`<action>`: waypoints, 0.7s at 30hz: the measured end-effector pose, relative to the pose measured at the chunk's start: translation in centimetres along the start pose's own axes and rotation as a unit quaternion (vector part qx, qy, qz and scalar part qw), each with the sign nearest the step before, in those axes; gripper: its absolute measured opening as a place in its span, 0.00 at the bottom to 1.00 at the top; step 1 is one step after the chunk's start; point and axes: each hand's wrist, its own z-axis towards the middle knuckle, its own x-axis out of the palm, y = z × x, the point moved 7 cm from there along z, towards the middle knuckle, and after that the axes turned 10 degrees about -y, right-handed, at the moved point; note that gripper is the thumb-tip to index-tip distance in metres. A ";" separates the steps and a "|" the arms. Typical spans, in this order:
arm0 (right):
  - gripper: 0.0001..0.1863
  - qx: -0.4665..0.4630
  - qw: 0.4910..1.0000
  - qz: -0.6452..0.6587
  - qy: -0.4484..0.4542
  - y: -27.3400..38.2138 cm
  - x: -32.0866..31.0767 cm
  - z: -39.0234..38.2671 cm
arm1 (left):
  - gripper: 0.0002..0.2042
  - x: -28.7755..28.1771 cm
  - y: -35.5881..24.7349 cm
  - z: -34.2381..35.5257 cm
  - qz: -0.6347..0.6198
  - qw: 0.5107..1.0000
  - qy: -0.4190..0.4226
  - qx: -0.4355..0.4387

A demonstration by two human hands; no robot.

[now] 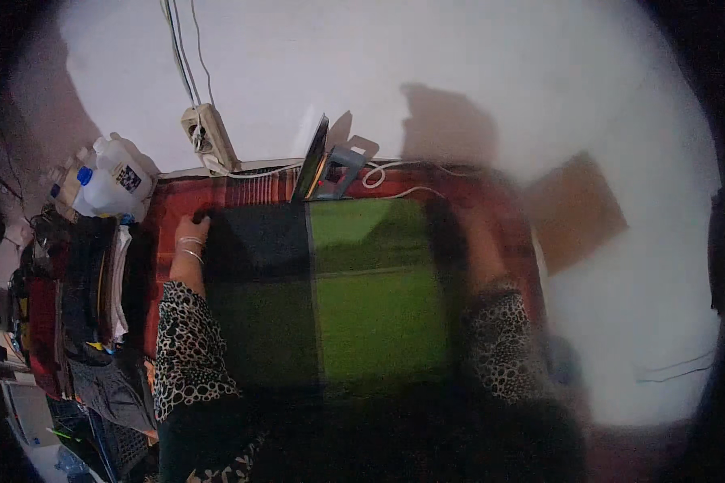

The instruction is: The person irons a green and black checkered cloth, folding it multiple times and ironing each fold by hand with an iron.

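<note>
A dark and bright green fabric piece point(379, 314) lies spread on a red plaid cloth point(169, 201), with a seam down its middle. My left hand point(192, 229) is at its upper left corner, fingers curled on the dark edge. My right hand point(467, 225) is at the upper right edge, in shadow and blurred; its fingers cannot be made out. Both forearms, in spotted sleeves, reach in from below on either side of the fabric.
A dark upright panel point(309, 159) and grey plastic stand point(342, 169) are at the back, beside white cables. A power strip point(213, 141) leans at the wall. Plastic jugs point(121, 181) and piled clothes point(89, 298) crowd the left. A brown square point(576, 213) is at right.
</note>
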 end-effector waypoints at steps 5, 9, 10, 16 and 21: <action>0.31 0.062 0.989 0.119 0.070 -0.4 -0.4 2.0 | 0.22 0.8 0.4 0.5 -0.026 0.998 -0.064 0.006; 0.30 0.221 0.926 0.260 0.161 2.0 -3.1 -1.3 | 0.19 -1.3 0.8 -3.2 -0.068 0.982 -0.176 0.007; 0.29 0.258 0.904 0.293 0.174 2.7 -4.2 -2.4 | 0.19 -1.7 0.8 -3.5 -0.087 0.976 -0.201 0.009; 0.29 0.306 0.915 0.236 0.113 4.3 -5.3 -3.1 | 0.21 -1.6 1.6 -2.8 -0.049 0.981 -0.185 -0.027; 0.30 0.088 0.987 -0.039 0.131 -2.0 1.2 1.6 | 0.21 -1.2 -2.8 -3.0 -0.035 0.990 -0.138 -0.010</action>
